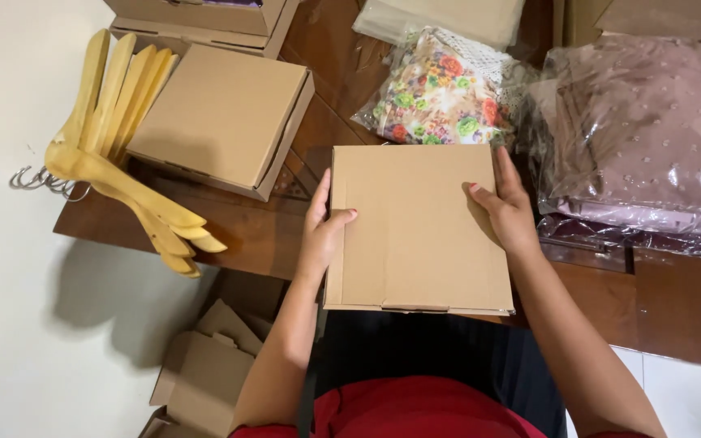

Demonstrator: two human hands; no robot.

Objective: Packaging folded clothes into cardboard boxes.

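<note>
Tabletop [659,300] of dark wood carries bagged pink fabric [642,130], a second closed box [221,113], a floral packet [436,93] and wooden hangers [115,162]. At its near edge lies the flat cardboard box [415,227], lid shut. The left hand [322,231] grasps its left edge, thumb on top; the right hand [509,211] clasps its right side. Even pressure from both sides would likely keep the box square.

Plain tan box [417,229], floral-print packet [436,97]

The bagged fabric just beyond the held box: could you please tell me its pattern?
A multicoloured floral print with red, green and orange flowers on a pale ground, seen in the head view.
</note>
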